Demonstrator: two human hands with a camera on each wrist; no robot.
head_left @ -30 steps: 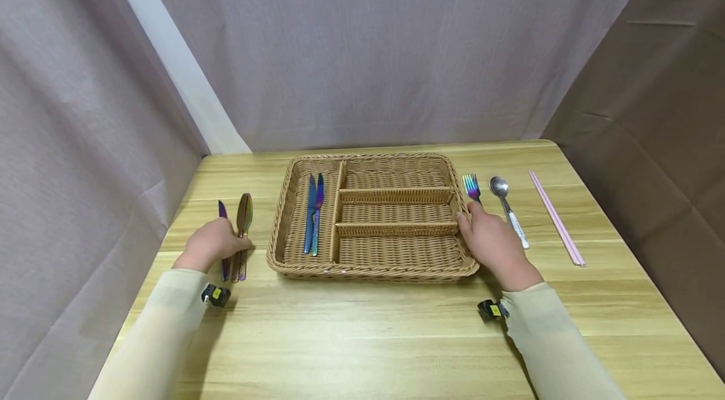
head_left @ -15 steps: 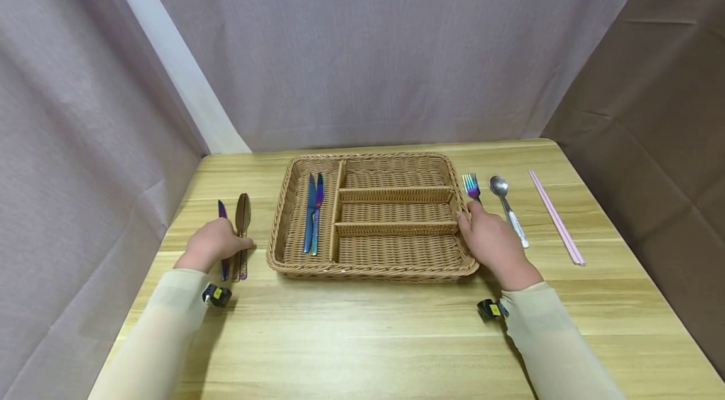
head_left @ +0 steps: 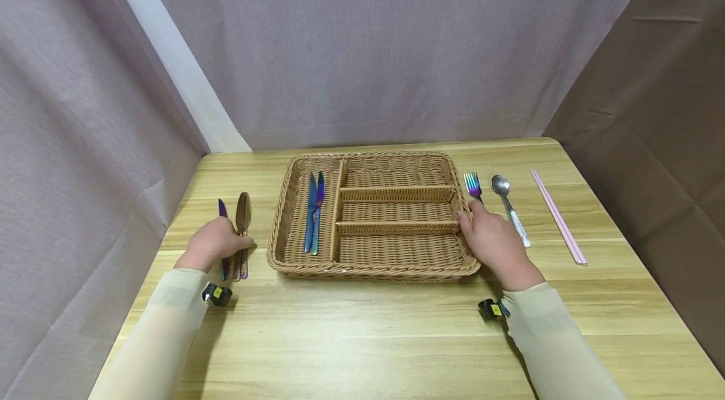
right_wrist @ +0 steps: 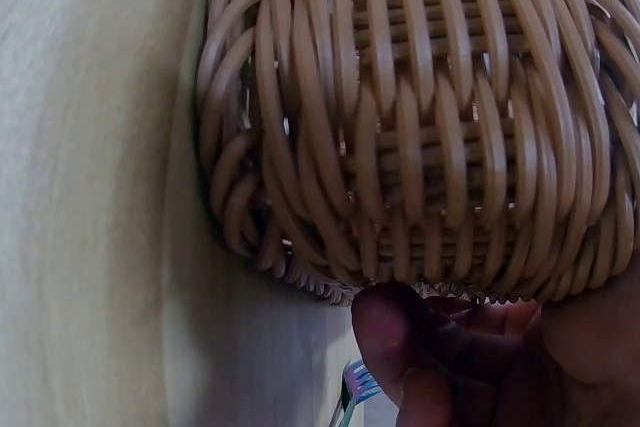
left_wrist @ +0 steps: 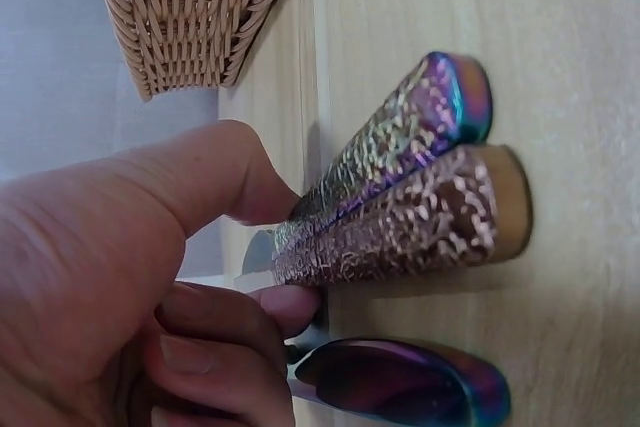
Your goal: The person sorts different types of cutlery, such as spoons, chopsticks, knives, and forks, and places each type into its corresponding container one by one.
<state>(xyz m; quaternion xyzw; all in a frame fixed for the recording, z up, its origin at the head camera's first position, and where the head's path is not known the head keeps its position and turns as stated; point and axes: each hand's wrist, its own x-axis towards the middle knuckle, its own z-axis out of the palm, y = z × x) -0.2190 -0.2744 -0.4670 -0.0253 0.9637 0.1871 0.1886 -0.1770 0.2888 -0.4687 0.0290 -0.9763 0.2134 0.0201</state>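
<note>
In the left wrist view my left hand pinches two knives, one with a copper textured handle and one with an iridescent textured handle. Their broad, rounded blades point to the back in the head view. A purple knife lies just left of them, partly under the hand. My right hand grips the right rim of a woven cutlery basket, thumb over the edge and fingers against the outer wall. Two blue and iridescent knives lie in its left compartment.
Right of the basket lie a fork, partly hidden by the right hand, a spoon with a white handle and pink chopsticks. Grey curtains stand behind the wooden table, with a brown one at the right.
</note>
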